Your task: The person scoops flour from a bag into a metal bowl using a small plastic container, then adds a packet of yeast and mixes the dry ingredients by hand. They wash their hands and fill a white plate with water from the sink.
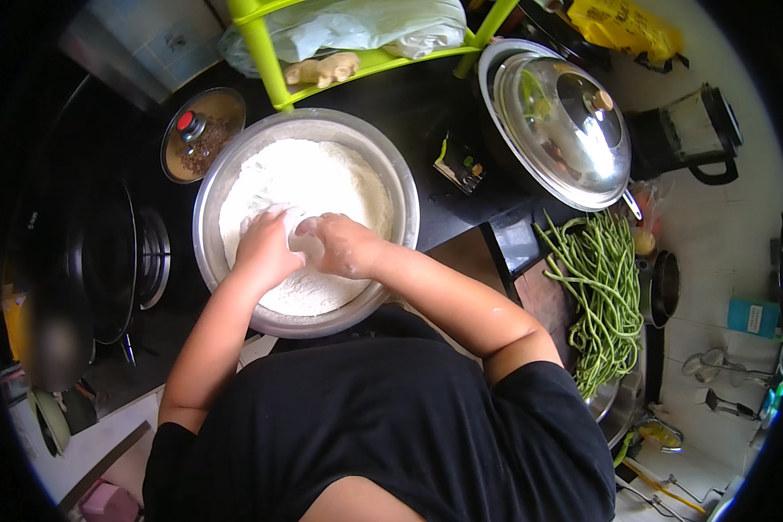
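Over white powder (344, 178), half-bent fingers (322, 229) of the left hand (267, 250) and right hand (346, 247) face each other; whether they grip anything cannot be told. A metal bowl (406, 204) surrounds the powder; green beans (598, 300) lie well to the right.

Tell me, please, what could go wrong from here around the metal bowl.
The left hand and right hand are at the white powder in the metal bowl, so brisk movement might scatter some outside. The bowl stands close beside a lidded dish, so a shove might knock that.
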### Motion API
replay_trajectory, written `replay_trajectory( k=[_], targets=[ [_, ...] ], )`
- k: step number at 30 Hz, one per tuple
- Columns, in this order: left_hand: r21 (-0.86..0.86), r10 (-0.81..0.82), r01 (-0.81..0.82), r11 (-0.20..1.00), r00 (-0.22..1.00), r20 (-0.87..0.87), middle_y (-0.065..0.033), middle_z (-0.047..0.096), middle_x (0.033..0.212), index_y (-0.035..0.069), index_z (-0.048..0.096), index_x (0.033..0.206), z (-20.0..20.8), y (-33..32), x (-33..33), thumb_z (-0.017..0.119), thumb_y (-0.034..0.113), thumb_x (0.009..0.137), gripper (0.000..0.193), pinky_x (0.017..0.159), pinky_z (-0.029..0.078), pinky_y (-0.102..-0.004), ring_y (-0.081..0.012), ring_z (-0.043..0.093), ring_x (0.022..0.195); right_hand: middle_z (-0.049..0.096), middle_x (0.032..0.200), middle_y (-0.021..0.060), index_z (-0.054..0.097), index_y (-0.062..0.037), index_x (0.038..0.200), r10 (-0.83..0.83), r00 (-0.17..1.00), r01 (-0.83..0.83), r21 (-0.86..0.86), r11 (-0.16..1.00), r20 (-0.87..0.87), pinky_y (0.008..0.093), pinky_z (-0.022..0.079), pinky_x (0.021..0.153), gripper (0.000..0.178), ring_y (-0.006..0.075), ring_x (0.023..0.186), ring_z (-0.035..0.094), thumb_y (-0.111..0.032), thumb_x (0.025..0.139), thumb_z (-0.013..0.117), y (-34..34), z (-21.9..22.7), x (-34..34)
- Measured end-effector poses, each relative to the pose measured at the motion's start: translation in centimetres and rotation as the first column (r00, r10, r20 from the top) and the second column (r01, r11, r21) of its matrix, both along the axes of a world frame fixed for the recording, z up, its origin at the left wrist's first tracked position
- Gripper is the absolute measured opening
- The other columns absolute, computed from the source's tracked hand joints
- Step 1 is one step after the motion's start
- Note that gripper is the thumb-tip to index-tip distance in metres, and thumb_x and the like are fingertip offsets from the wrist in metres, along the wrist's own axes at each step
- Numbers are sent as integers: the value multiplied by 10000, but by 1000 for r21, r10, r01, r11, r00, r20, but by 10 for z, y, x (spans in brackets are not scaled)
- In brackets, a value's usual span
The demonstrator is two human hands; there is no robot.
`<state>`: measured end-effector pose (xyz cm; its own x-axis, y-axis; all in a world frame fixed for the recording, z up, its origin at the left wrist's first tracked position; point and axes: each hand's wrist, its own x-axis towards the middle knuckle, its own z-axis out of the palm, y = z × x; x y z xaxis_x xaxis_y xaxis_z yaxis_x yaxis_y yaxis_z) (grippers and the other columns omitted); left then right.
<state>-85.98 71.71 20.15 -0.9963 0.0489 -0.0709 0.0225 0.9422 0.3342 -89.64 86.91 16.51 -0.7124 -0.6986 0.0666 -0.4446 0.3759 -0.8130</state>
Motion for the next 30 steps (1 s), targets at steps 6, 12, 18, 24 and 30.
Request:
replay_trajectory(
  k=[6,12,18,24,30],
  targets=[
    [8,167,-172,985,962,218,-162,561,958,64,581,897,19,33,-9,688,167,594,337,794,388,-425,-313,513,938,556,887,142,538,-26,1015,95,989,-101,44,994,116,342,428,725,377,289,825,528,-112,657,622,26,24,-17],
    [-3,131,-132,991,982,139,-158,582,790,46,583,839,19,52,3,660,137,605,263,727,426,-383,-276,565,811,569,766,173,571,-27,850,61,986,-50,-77,996,153,345,447,655,266,309,726,559,-157,634,655,49,25,-29],
    [-77,298,-299,951,954,-23,-185,557,1013,87,532,1061,10,71,20,665,163,610,477,832,406,-324,-303,514,1007,569,915,155,537,-50,1083,285,907,-284,-50,958,311,307,433,783,408,244,866,558,-120,685,597,61,36,-30],
    [594,404,-460,660,884,236,-161,429,1239,23,328,1272,-18,63,29,444,235,867,471,966,302,-358,-272,398,1162,364,1256,222,361,-31,1234,139,986,-158,-243,957,-91,384,330,943,504,373,1159,354,-101,765,536,62,42,-11],
    [777,277,-382,-501,780,562,-118,430,1225,65,327,1274,17,69,25,355,577,823,684,899,346,-401,-279,375,1148,210,1344,238,196,-37,1320,451,861,-408,210,888,-235,409,254,992,613,363,1225,269,-321,841,452,44,26,-22]
  ],
)
